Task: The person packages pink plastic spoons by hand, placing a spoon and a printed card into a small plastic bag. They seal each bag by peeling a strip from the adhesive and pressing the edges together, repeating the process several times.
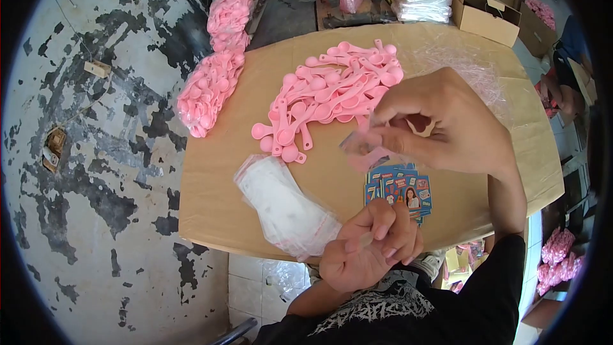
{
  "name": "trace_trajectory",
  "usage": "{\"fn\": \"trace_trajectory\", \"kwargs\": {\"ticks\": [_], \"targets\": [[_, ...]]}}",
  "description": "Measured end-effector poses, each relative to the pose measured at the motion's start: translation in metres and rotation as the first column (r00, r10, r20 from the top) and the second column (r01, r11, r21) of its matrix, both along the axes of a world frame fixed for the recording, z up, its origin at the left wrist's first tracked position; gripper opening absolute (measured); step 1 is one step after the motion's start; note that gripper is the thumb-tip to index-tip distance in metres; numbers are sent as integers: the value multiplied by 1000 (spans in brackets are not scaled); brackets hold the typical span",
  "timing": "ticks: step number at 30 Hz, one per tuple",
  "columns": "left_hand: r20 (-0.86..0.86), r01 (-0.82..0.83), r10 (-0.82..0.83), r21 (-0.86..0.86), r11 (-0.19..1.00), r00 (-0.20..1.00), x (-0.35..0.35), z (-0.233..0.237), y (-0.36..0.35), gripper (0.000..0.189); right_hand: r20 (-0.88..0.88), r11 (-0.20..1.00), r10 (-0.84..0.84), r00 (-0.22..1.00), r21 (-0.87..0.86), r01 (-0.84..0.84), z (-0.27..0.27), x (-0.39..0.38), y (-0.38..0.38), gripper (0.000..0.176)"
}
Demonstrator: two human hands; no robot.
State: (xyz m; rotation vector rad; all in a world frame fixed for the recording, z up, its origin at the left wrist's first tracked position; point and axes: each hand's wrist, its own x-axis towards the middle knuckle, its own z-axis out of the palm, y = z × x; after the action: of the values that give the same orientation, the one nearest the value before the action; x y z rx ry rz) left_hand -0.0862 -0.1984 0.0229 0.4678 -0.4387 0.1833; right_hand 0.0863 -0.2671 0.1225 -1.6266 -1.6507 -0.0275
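My right hand (440,124) is raised over the table's right half, thumb and fingers pinching a small clear plastic bag (357,147) with something pink showing at its lower part. Below it, my left hand (373,243) is palm up near the table's front edge, fingers curled toward the thumb. A pale sliver shows at the thumb tip; I cannot make out what it is. Between the hands lies a stack of blue printed cards (408,191), partly covered by the left fingers. Left of that hand rests a pile of clear plastic bags (281,204). Behind them spreads a heap of pink measuring spoons (332,89).
Bulging bags of pink spoons (211,92) sit at the table's left edge. Crumpled clear plastic strips (460,70) lie at the back right. Beyond stand a stack of wrapped packs (419,0) and an open cardboard box (488,19). Another person's hand (562,92) shows at far right.
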Motion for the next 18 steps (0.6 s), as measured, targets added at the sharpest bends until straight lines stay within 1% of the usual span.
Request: {"fn": "trace_trajectory", "kwargs": {"ticks": [3, 5, 6, 8, 9, 10, 11, 13, 15, 16, 17, 18], "targets": [[12, -10, 10, -5, 1000, 1000, 1, -4, 4, 30, 119, 995, -69, 991, -68, 77, 1, 1, -2, 7], [16, -27, 27, -3, 1000, 1000, 0, -6, 6, 30, 0, 994, -98, 995, -53, 98, 1, -1, 0, 10], [3, -59, 59, 29, 998, 998, -3, -7, 8, 28, -57, 993, -111, 992, -45, 109, 2, -1, 1, 12], [-19, -125, 127, 89, 988, 992, -10, -7, 17, 26, -152, 989, -126, 980, -91, 113, 3, -2, 2, 13], [93, -385, 391, 476, 790, 916, -13, -1, 27, 34, -197, 987, -135, 971, -112, 114, 3, -3, 2, 14], [296, -560, 559, 731, 389, 775, -15, 6, 40, 43, -311, 995, -78, 947, -87, 53, 1, -6, 5, 13], [540, -600, 587, 792, -112, 603, -16, 14, 52, 52, -421, 998, -20, 907, -57, -5, -3, -10, 8, 14], [599, -444, 566, 800, -403, 566, -8, 38, 63, 67, -630, 995, 88, 771, 14, -102, -10, -19, 16, 13], [477, -306, 558, 875, -375, 679, 3, 49, 81, 69, -538, 988, 151, 829, 108, -110, -21, -16, 25, 14], [286, -224, 564, 958, -180, 775, 10, 43, 97, 68, -484, 980, 182, 856, 160, -118, -21, -13, 29, 16], [89, -113, 524, 994, 14, 847, 19, 34, 116, 68, -498, 988, 104, 861, 152, -31, -14, -9, 33, 16], [-68, -12, 445, 984, 176, 893, 27, 32, 132, 64, -516, 988, 26, 856, 145, 57, -6, -3, 38, 17]]}}
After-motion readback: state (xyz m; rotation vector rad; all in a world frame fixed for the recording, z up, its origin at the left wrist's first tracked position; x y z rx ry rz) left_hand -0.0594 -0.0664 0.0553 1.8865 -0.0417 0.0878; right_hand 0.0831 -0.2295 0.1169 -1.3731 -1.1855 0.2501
